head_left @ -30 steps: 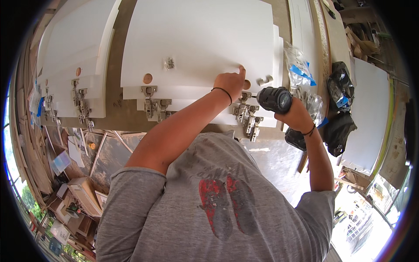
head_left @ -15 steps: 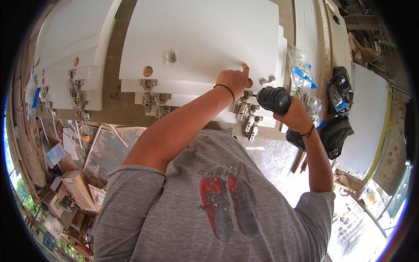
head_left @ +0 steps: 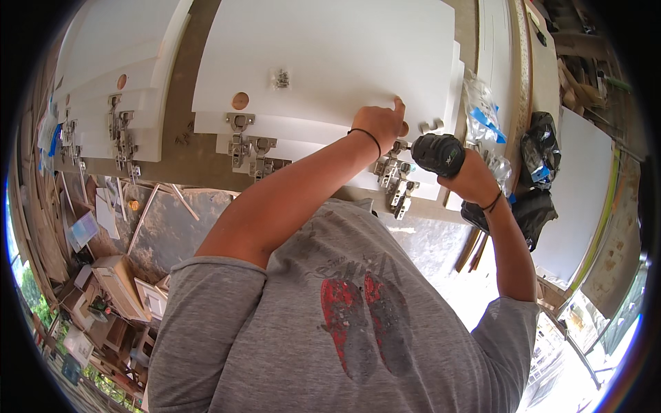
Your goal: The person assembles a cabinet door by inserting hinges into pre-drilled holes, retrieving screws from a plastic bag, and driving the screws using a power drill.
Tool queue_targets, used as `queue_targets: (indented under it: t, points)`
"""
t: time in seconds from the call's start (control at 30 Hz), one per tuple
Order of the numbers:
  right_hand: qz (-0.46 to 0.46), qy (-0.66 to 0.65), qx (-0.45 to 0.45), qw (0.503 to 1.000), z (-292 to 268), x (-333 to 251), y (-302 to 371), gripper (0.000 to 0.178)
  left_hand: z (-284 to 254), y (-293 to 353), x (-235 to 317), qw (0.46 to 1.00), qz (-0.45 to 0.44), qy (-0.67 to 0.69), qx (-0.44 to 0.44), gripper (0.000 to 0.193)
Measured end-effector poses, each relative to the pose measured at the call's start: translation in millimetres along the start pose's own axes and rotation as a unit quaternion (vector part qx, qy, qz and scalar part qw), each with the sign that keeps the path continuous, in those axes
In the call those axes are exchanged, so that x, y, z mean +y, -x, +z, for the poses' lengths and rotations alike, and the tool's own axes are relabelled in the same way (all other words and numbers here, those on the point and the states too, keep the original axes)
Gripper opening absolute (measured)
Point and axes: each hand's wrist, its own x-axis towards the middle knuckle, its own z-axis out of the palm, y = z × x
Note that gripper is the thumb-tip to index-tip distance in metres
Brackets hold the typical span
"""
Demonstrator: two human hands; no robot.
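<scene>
A stack of white cabinet panels (head_left: 330, 62) lies on the workbench, with metal hinges (head_left: 249, 146) fixed along their near edges. My left hand (head_left: 382, 122) presses on the top panel's near right corner, fingers curled, beside a round bored hole. My right hand (head_left: 471, 180) grips a black cordless drill (head_left: 438, 153), whose nose points left at the hinges (head_left: 394, 180) under my left hand. A small heap of screws (head_left: 281, 79) rests on the top panel.
A second stack of white panels (head_left: 117, 103) with hinges lies to the left. Clear plastic bags of hardware (head_left: 482, 113) and black bags (head_left: 540, 148) sit to the right, next to another white board (head_left: 578, 193). Offcuts and boxes litter the floor at lower left.
The view has shifted slightly; both hands stay at the panel's right corner, my left hand pressing down and the drill held close to the hinges.
</scene>
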Motion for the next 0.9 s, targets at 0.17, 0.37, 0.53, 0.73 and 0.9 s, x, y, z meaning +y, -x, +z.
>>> queue_targets:
  t: [0.17, 0.37, 0.53, 0.73, 0.9]
  points:
    - [-0.006, 0.049, -0.001, 0.999, 1.9, 4.6, -2.3, 0.025, -0.9, -0.7, 0.8, 1.000, -0.005, -0.010, -0.012, 0.075]
    - [0.008, 0.045, -0.009, 0.999, 0.8, 2.6, -4.7, 0.025, 3.3, -2.5, -0.5, 1.000, -0.003, 0.003, -0.004, 0.075]
    - [0.004, 0.050, -0.014, 0.999, 3.0, 3.3, -7.6, 0.025, 2.8, -1.8, 0.1, 1.000, -0.004, -0.005, 0.004, 0.074]
    - [0.019, 0.052, -0.014, 0.998, 2.2, 6.8, -8.7, 0.026, 3.4, -1.6, -0.1, 1.000, 0.001, -0.006, -0.006, 0.075]
    - [0.023, 0.016, -0.016, 0.999, 0.1, 4.8, -2.7, 0.029, 0.0, -3.3, -4.8, 0.999, 0.022, -0.041, -0.013, 0.074]
